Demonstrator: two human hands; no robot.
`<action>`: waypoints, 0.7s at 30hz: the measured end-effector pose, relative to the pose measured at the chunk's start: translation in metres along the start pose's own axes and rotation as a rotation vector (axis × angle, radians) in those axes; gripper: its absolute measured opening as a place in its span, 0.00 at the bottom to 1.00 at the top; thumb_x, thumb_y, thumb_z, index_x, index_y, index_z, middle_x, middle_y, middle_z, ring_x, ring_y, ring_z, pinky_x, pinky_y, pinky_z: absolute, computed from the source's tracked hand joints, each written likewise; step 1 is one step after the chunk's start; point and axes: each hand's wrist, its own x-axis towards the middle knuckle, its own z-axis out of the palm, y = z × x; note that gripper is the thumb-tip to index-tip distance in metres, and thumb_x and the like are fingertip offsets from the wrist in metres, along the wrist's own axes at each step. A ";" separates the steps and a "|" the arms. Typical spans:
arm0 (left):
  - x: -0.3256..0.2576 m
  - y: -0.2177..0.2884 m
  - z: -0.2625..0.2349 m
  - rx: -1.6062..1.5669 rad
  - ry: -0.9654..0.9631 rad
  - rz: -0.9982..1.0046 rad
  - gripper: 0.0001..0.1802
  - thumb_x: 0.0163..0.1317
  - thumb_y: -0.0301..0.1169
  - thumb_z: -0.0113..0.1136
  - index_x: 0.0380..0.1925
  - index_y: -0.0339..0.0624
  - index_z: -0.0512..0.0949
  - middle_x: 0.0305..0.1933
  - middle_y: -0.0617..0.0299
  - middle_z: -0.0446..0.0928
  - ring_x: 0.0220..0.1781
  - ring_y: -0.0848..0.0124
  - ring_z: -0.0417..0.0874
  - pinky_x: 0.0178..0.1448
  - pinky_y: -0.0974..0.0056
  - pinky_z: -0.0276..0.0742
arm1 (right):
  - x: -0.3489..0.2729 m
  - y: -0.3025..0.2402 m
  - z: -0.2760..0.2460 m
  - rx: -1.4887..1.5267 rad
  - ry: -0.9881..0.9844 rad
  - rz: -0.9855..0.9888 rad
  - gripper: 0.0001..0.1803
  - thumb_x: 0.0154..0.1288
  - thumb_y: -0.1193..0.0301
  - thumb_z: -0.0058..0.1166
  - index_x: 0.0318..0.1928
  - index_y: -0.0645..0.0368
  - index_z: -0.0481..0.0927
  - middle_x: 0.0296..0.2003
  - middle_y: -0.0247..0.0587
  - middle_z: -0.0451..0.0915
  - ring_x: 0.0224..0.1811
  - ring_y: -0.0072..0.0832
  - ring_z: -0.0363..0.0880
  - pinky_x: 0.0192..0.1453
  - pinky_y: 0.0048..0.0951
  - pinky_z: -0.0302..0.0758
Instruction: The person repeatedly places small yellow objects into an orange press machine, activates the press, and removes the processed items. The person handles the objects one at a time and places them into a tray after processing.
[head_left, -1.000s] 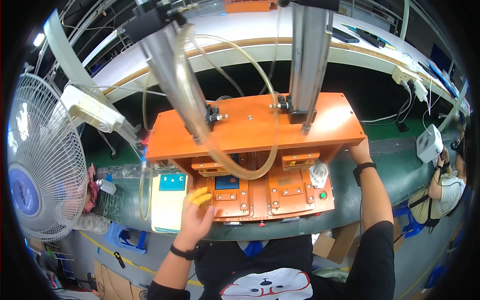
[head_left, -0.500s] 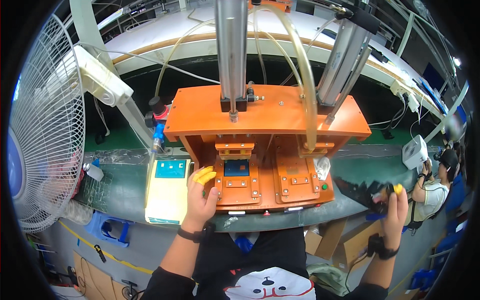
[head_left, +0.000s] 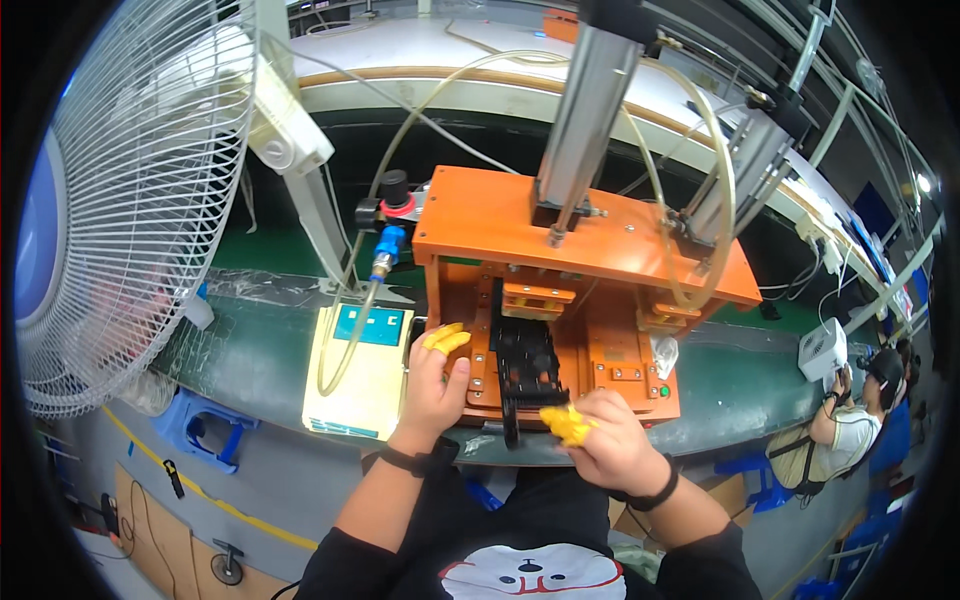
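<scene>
Meanwhile right hand [head_left: 612, 447] fingers pinch the black frame [head_left: 524, 368] while left hand [head_left: 434, 385] rests slack on the orange press [head_left: 560, 300].

Fan [head_left: 120, 190] left of press [head_left: 570, 290] — box [head_left: 362, 370] between.

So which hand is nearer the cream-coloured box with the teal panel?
Left. The left hand rests on the orange press right beside the cream box; the right hand is farther off, holding the black part.
</scene>
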 end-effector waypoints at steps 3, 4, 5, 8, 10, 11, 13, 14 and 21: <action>0.002 0.001 -0.002 -0.007 0.002 0.001 0.17 0.74 0.33 0.59 0.57 0.35 0.82 0.64 0.46 0.80 0.70 0.45 0.74 0.77 0.47 0.66 | 0.012 0.016 0.031 -0.121 0.015 0.015 0.14 0.57 0.74 0.74 0.42 0.60 0.83 0.42 0.43 0.86 0.49 0.45 0.84 0.55 0.46 0.78; 0.001 0.000 -0.001 -0.008 0.014 0.001 0.17 0.74 0.34 0.59 0.56 0.35 0.82 0.63 0.45 0.80 0.69 0.44 0.74 0.76 0.46 0.67 | 0.017 0.020 0.037 -0.150 0.010 0.028 0.14 0.57 0.74 0.74 0.42 0.60 0.83 0.42 0.43 0.86 0.50 0.45 0.84 0.56 0.47 0.78; 0.000 -0.001 -0.001 -0.007 0.021 0.003 0.17 0.74 0.34 0.59 0.56 0.34 0.82 0.62 0.45 0.80 0.69 0.44 0.74 0.76 0.46 0.67 | 0.019 0.025 0.044 -0.180 0.006 0.042 0.13 0.58 0.74 0.73 0.41 0.60 0.82 0.42 0.43 0.86 0.50 0.46 0.83 0.56 0.47 0.77; 0.001 0.001 -0.001 -0.008 0.038 0.013 0.17 0.75 0.35 0.59 0.55 0.34 0.82 0.61 0.45 0.81 0.68 0.43 0.75 0.75 0.46 0.68 | 0.017 0.035 0.057 -0.231 -0.056 0.111 0.15 0.59 0.69 0.72 0.43 0.61 0.82 0.47 0.50 0.84 0.58 0.49 0.80 0.63 0.50 0.74; 0.002 0.002 -0.004 -0.007 0.032 0.013 0.17 0.75 0.35 0.59 0.55 0.34 0.82 0.61 0.45 0.81 0.67 0.43 0.75 0.75 0.46 0.68 | 0.024 0.033 0.057 -0.275 -0.055 0.162 0.19 0.58 0.66 0.73 0.45 0.61 0.81 0.48 0.51 0.82 0.60 0.50 0.78 0.65 0.51 0.72; 0.002 0.002 -0.005 -0.006 0.029 0.012 0.17 0.75 0.35 0.59 0.55 0.34 0.82 0.61 0.45 0.81 0.67 0.43 0.75 0.75 0.46 0.68 | 0.031 0.028 0.056 -0.300 -0.049 0.182 0.21 0.58 0.63 0.74 0.46 0.62 0.81 0.48 0.51 0.82 0.60 0.50 0.78 0.66 0.52 0.72; 0.003 0.004 -0.004 -0.028 0.025 0.012 0.17 0.75 0.35 0.59 0.55 0.34 0.82 0.61 0.45 0.81 0.67 0.43 0.75 0.75 0.46 0.68 | 0.035 0.026 0.055 -0.305 -0.091 0.219 0.25 0.57 0.59 0.74 0.48 0.62 0.81 0.48 0.51 0.81 0.61 0.51 0.77 0.68 0.53 0.71; 0.002 0.004 -0.003 -0.038 0.024 0.012 0.17 0.75 0.35 0.59 0.55 0.34 0.82 0.61 0.45 0.81 0.67 0.43 0.75 0.75 0.46 0.68 | 0.034 0.028 0.055 -0.284 -0.136 0.234 0.27 0.57 0.57 0.74 0.49 0.62 0.81 0.48 0.51 0.81 0.61 0.51 0.77 0.69 0.53 0.70; 0.002 0.005 -0.005 -0.034 0.033 0.009 0.17 0.75 0.35 0.59 0.54 0.34 0.82 0.61 0.45 0.81 0.67 0.43 0.76 0.74 0.46 0.69 | 0.054 0.032 0.039 -0.318 -0.351 0.175 0.32 0.58 0.48 0.72 0.52 0.61 0.81 0.47 0.49 0.82 0.58 0.48 0.79 0.72 0.52 0.68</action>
